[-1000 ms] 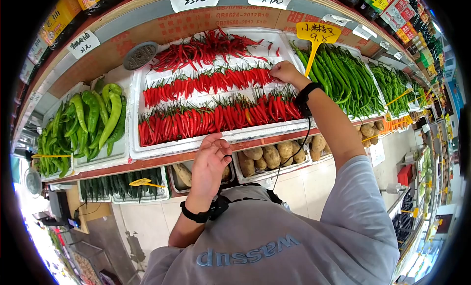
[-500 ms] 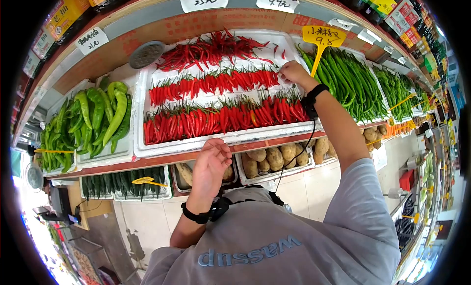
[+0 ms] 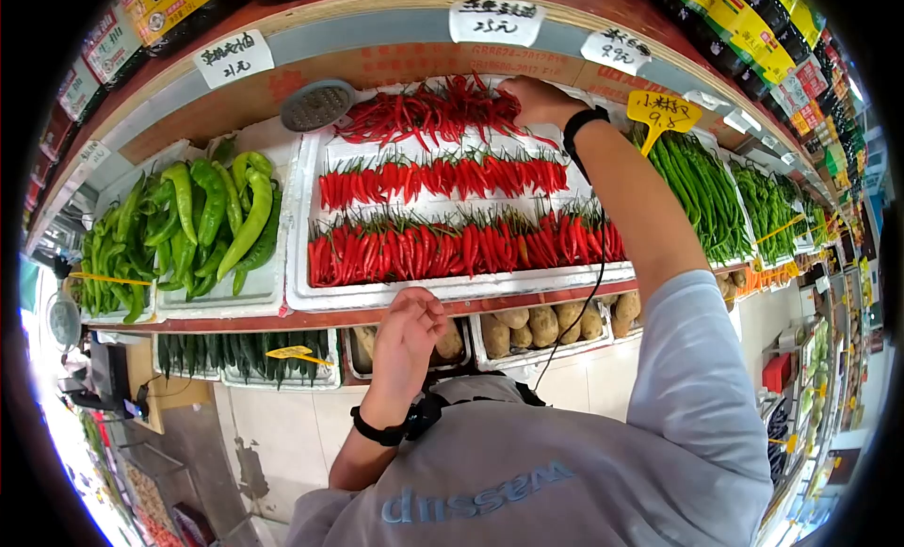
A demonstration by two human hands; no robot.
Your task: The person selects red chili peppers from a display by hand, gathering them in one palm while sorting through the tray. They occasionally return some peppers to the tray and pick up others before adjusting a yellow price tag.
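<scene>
My right hand [image 3: 539, 103] is at the right end of a loose pile of red chili peppers [image 3: 424, 112] at the back of a white foam tray [image 3: 299, 217]. Its fingers curl down onto the peppers, and the fingertips are partly hidden. Two neat rows of red chilies lie nearer me: a middle row [image 3: 443, 177] and a thicker front row [image 3: 452, 246], stems pointing away. Just in front of the tray's near edge hovers my left hand [image 3: 407, 345], fingers loosely bent and slightly apart, holding nothing.
Large green peppers [image 3: 202, 217] fill trays on the left; long green chilies [image 3: 692, 189] lie to the right behind a yellow price sign [image 3: 663, 112]. A grey perforated oval [image 3: 317, 105] rests at the back left. Potatoes [image 3: 543, 327] sit below. A thin cable [image 3: 586, 307] hangs from my right wrist.
My right hand has moved from the right end of the middle row back to the loose pile. My left hand stays near the front edge. The view has shifted, moving the tray slightly rightward.
</scene>
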